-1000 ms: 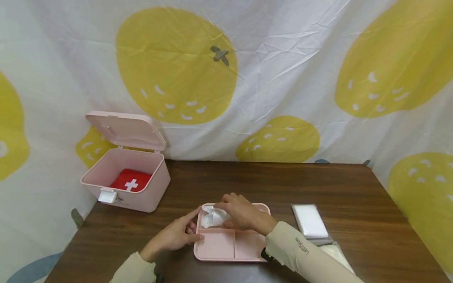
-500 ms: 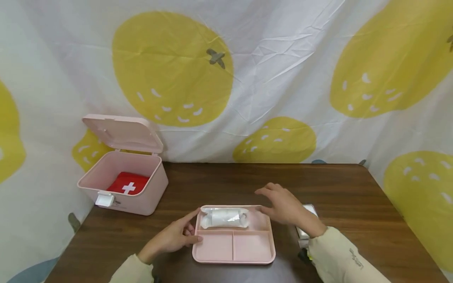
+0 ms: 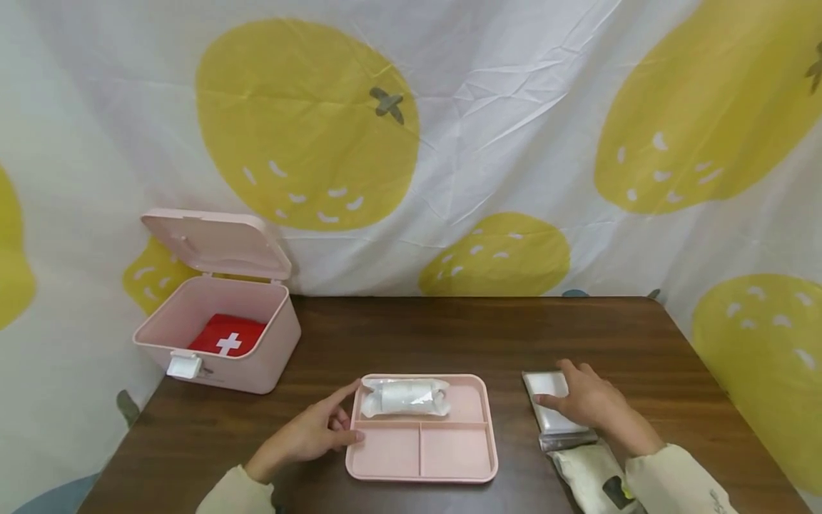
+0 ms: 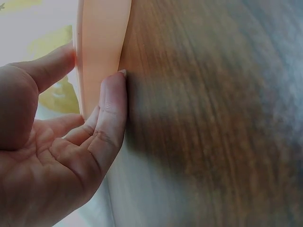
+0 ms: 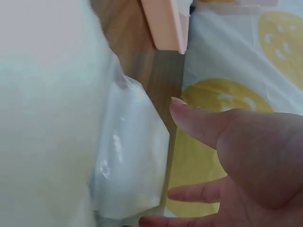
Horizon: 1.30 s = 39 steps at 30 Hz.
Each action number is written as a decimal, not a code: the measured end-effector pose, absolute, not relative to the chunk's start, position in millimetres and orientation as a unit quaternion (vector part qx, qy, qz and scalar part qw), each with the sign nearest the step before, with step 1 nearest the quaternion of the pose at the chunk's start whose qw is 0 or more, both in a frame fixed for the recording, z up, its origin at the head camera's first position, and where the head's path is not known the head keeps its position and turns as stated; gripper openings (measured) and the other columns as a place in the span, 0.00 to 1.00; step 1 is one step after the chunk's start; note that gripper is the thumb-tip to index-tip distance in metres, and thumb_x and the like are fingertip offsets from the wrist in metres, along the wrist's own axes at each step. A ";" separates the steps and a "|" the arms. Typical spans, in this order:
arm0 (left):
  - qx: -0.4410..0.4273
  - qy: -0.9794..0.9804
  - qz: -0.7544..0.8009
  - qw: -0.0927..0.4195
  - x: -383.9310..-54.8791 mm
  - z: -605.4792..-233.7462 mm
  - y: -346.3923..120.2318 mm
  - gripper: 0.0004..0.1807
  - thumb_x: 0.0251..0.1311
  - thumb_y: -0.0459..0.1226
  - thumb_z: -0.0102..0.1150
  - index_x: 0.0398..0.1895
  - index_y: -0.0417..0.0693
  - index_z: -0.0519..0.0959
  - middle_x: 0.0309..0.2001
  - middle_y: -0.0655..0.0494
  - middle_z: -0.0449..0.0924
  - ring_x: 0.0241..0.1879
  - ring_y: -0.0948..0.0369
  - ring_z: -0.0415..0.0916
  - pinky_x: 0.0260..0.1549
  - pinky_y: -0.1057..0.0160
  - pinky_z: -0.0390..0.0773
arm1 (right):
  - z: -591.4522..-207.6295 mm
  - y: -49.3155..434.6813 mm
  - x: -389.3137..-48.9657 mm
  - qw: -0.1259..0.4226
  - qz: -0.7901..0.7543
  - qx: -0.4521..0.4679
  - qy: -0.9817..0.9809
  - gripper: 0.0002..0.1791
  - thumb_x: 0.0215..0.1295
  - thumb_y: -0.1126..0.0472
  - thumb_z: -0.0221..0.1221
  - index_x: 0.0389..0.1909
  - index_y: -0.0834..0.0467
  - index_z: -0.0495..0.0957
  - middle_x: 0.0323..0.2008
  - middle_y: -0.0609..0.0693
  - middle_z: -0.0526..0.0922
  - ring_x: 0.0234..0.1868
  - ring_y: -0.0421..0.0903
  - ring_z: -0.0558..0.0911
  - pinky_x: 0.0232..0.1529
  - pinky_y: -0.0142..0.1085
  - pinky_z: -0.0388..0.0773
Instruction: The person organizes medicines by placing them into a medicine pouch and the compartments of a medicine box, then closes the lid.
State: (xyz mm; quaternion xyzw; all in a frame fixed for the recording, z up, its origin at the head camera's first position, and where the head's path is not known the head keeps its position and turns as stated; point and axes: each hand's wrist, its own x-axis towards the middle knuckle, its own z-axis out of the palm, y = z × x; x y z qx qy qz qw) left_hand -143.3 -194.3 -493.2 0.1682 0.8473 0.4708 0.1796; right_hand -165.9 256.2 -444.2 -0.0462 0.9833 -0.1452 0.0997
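A pink divided tray [image 3: 456,422] lies on the table with a clear-wrapped white roll [image 3: 406,397] in its long back compartment. My left hand [image 3: 312,433] holds the tray's left side, thumb over the rim and fingers against the outer wall [image 4: 102,52]. My right hand [image 3: 594,400] is over a flat white packet in clear plastic [image 3: 554,420], fingers spread and thumb apart from them. In the right wrist view, the clear-wrapped packet [image 5: 132,151] lies between the hand and a large pale blurred thing close to the camera. The right hand holds nothing.
A cream-coloured packet [image 3: 587,475] lies nearer me, below the white one, partly under the right sleeve. At the back left stands a pink box [image 3: 276,357] with its lid raised and a red pouch with a white cross [image 3: 225,335] inside. A lemon-print curtain [image 3: 488,143] hangs behind the table.
My right hand has let go of the wrapped roll in the back compartment and moved right, over the white packet. The left hand keeps its place on the tray's side.
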 end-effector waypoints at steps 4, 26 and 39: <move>0.163 0.851 0.466 0.182 -144.0 -494.3 -194.8 0.48 0.58 0.40 0.70 0.78 0.47 0.53 0.31 0.54 0.76 0.29 0.62 0.76 0.26 0.64 0.80 | -447.8 253.1 -163.7 0.113 -0.136 -0.023 0.984 0.57 0.54 0.29 0.63 0.67 0.70 0.59 0.57 0.78 0.68 0.51 0.78 0.74 0.47 0.68 0.72; 0.160 0.856 0.458 0.177 -143.3 -490.6 -194.4 0.48 0.57 0.39 0.71 0.77 0.47 0.55 0.32 0.53 0.75 0.29 0.60 0.76 0.26 0.63 0.79 | -447.7 240.0 -167.6 0.090 -0.132 -0.036 0.986 0.45 0.54 0.47 0.68 0.66 0.65 0.62 0.55 0.75 0.72 0.47 0.74 0.78 0.40 0.64 0.75; 0.158 0.856 0.458 0.179 -143.1 -490.9 -195.2 0.47 0.57 0.40 0.70 0.77 0.48 0.55 0.32 0.53 0.75 0.29 0.60 0.75 0.26 0.63 0.79 | -416.3 179.6 -155.2 0.019 -0.161 -0.109 0.981 0.46 0.45 0.53 0.73 0.66 0.59 0.63 0.50 0.58 0.80 0.42 0.56 0.79 0.29 0.46 0.75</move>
